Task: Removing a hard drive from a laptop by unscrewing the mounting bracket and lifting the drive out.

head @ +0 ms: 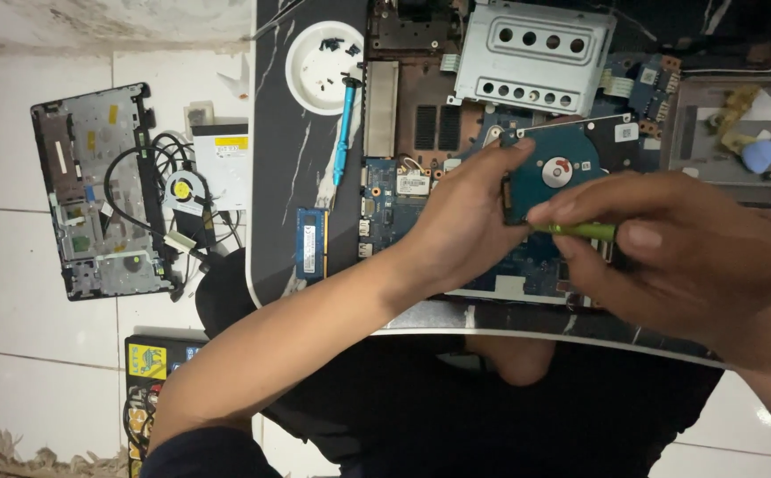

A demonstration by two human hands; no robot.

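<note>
Together, the left hand (461, 208) clamps its fingers on a hard drive (567, 164) to steady it above the desk (284, 177), while the right hand (678, 252) pinches a green screwdriver (585, 231) against its edge.

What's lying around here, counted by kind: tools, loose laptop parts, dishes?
Tools: 2, the green screwdriver in the right hand and a blue one on the table.
Loose parts: 5, the hard drive in the left hand, memory stick, fan, optical drive, keyboard cover.
Dishes: 1, the white dish of screws.
Total: 8
</note>
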